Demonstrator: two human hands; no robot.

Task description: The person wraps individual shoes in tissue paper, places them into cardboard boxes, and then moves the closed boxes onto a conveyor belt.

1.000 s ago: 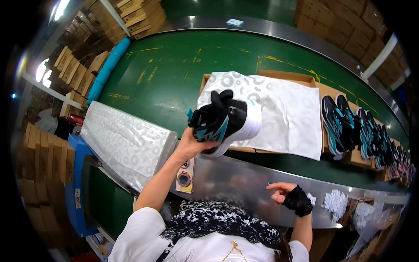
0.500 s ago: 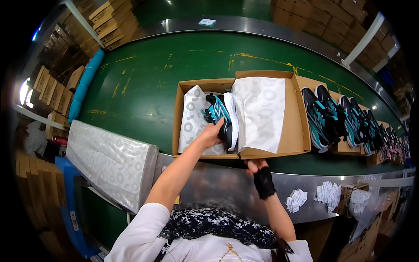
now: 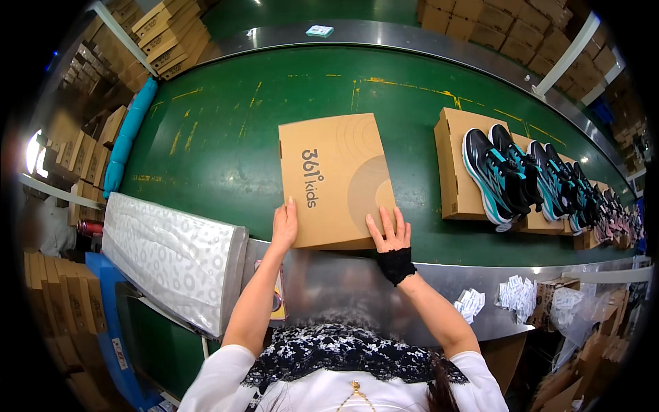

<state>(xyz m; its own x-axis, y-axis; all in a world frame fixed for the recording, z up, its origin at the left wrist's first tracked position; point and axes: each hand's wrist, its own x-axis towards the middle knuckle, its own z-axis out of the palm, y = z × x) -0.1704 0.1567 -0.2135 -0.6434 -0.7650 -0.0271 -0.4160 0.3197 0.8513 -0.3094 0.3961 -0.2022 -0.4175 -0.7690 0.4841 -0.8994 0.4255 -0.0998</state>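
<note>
Head view: both hands, left [image 3: 285, 225] and right [image 3: 391, 235], press flat on the closed box [image 3: 334, 178]; push evenly, keeping it square on the belt [image 3: 226, 130].

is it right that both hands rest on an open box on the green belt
Not quite: the head view shows the box closed, its lid down. The left hand and right hand do rest on it, on the green belt.

A closed tan cardboard shoebox [image 3: 336, 180], lid printed with pale concentric circles, lies flat at the near edge of the green conveyor belt [image 3: 226, 130].
</note>
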